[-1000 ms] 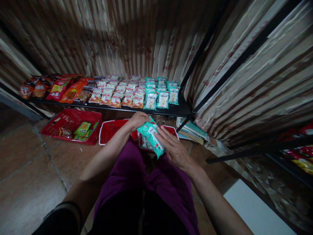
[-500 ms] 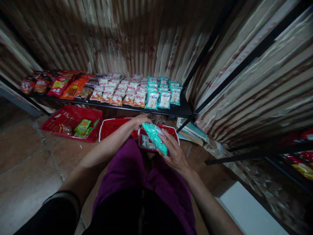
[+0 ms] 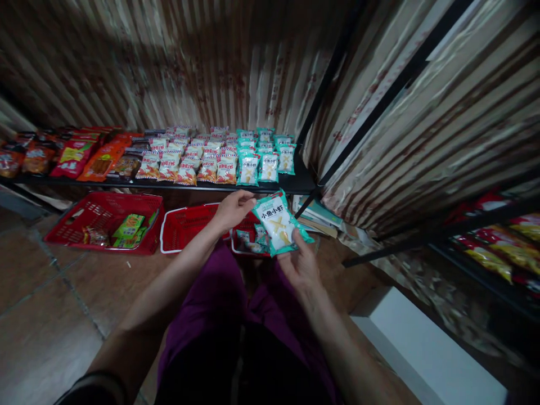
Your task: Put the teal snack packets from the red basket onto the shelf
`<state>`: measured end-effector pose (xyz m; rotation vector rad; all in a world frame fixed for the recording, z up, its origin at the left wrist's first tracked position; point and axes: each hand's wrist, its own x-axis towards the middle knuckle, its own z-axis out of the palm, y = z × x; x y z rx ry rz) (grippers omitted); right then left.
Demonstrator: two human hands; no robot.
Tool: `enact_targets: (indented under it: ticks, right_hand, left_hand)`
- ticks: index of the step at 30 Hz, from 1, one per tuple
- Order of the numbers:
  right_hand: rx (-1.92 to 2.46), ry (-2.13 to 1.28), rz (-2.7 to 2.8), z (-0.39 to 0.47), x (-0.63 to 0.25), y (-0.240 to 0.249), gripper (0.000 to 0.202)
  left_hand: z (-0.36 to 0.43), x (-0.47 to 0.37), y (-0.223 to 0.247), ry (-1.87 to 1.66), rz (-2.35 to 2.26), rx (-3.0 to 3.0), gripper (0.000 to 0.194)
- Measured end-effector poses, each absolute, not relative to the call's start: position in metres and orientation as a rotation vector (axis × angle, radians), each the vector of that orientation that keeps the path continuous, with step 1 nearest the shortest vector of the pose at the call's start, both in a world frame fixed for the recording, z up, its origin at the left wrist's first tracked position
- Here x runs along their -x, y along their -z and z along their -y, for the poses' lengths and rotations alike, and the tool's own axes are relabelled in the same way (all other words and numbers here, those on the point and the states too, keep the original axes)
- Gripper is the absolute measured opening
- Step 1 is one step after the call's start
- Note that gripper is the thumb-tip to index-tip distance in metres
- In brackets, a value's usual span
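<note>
A teal and white snack bag is held face up between both hands, above a red basket. My left hand pinches its upper left corner. My right hand grips its lower edge, thumb on the front. Part of a second teal edge shows behind it on the right. Below, small teal bags lie in the red basket. Matching teal bags stand in rows on the right of the black shelf, beside rows of white and orange bags.
Red and orange packs fill the shelf's left part. Another red basket with green packs sits on the floor at left. A white box stands at lower right, near black metal bars and more snacks. Papers lie under the shelf's corner.
The held bag has turned from edge-on to face up, its printed front now showing. My right hand has moved under its lower edge. The view has shifted slightly right.
</note>
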<state>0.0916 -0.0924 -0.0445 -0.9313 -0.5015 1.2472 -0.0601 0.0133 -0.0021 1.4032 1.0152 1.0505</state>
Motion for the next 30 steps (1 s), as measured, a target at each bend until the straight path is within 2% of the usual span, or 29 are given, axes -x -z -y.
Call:
enact_targets:
  ticks: [4, 13, 16, 22, 30]
  right_hand:
    - [0.867, -1.318, 0.504, 0.095, -0.09, 0.036, 0.034]
    - [0.761, -1.351, 0.327, 0.098, -0.091, 0.045, 0.034]
    - [0.761, -1.389, 0.294, 0.101, -0.092, 0.048, 0.035]
    - [1.031, -1.418, 0.352, 0.105, -0.102, 0.052, 0.036]
    - [1.057, -1.379, 0.629, 0.08, -0.115, 0.043, 0.046]
  left_hand:
    - [-0.012, 0.053, 0.007, -0.942, -0.991, -1.227, 0.02]
    - [-0.015, 0.042, 0.014, -0.815, -0.82, -0.894, 0.044]
    - [-0.02, 0.037, 0.015, -0.821, -0.896, -0.904, 0.039]
    - [-0.024, 0.032, 0.018, -1.009, -1.134, -1.272, 0.015]
    - [-0.024, 0.024, 0.017, -0.989, -1.039, -1.692, 0.011]
